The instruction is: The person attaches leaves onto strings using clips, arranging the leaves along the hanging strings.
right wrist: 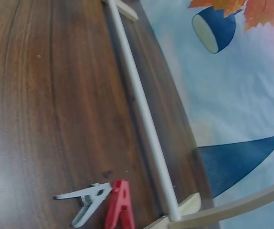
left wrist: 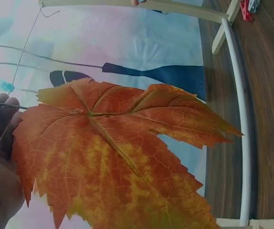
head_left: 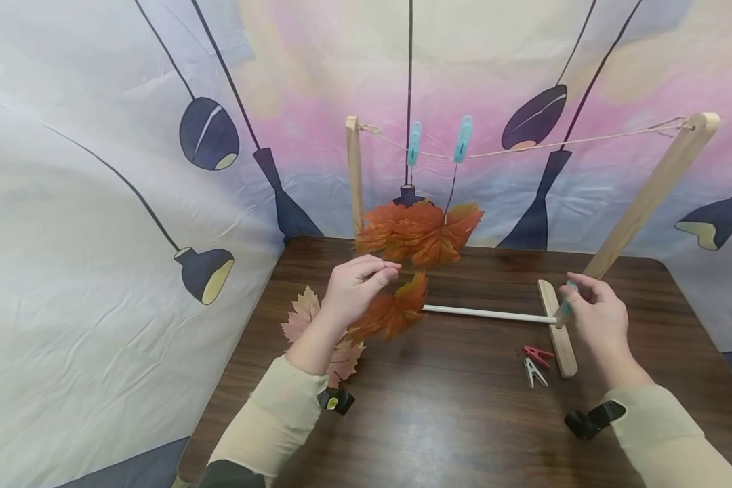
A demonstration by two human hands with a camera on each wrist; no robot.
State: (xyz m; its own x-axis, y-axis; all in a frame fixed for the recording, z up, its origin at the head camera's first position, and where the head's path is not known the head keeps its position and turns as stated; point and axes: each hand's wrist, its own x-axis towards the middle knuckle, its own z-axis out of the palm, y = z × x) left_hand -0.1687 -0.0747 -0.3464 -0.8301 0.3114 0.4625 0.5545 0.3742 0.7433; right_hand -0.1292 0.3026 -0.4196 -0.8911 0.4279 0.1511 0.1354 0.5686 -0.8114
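My left hand (head_left: 356, 288) pinches the thin stem of an orange artificial maple leaf (head_left: 396, 313); the leaf spreads broad across the left wrist view (left wrist: 113, 152). In my right hand (head_left: 604, 318), thumb and fingers grip a light-blue clothespin (head_left: 568, 297), beside the lower right post. Two similar clothespins, one on the left (head_left: 413, 146) and one on the right (head_left: 463, 139), sit on the string (head_left: 543, 145). Orange leaves (head_left: 430, 230) hang beneath them by their stems. The right wrist view does not show the right hand.
Wooden posts, left (head_left: 354, 176) and right (head_left: 653, 186), carry the string; a white rod (head_left: 488, 312) joins their bases. A red clothespin (head_left: 537, 355) and a white clothespin (head_left: 533, 374) lie near the right foot (head_left: 564, 352). Pale pink leaves (head_left: 344, 362) lie by the left forearm.
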